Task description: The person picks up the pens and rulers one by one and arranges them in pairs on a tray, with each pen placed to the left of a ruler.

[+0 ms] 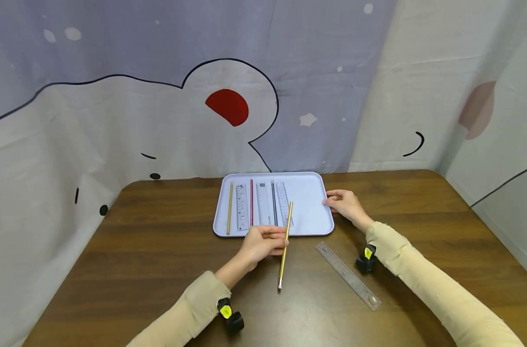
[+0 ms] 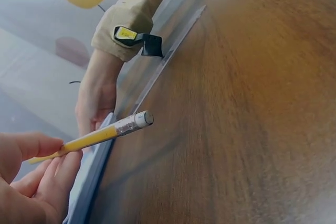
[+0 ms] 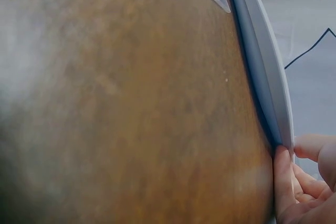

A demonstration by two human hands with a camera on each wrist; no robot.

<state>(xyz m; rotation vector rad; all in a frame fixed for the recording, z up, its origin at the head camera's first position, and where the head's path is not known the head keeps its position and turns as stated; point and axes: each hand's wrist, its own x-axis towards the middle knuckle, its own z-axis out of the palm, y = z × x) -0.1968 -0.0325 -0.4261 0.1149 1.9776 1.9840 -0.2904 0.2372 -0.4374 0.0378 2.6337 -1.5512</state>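
Observation:
My left hand (image 1: 273, 239) pinches a yellow pencil (image 1: 285, 246) near its middle, over the near rim of a pale lilac tray (image 1: 310, 205). The pencil's tip points over the tray and its capped end hangs above the table. In the left wrist view the pencil (image 2: 100, 136) sits between thumb and fingers of the left hand (image 2: 37, 179). My right hand (image 1: 333, 200) grips the tray's right rim; in the right wrist view its fingers (image 3: 286, 182) curl under the tray edge (image 3: 262, 61) with the thumb on top.
In the tray lie a yellow pencil (image 1: 230, 208), a red pencil (image 1: 252, 209), a black pencil (image 1: 273, 202) and three rulers (image 1: 263, 205). A metal ruler (image 1: 348, 274) lies slantwise on the brown table (image 1: 159, 250), right of the held pencil. Cloth backdrops enclose the table.

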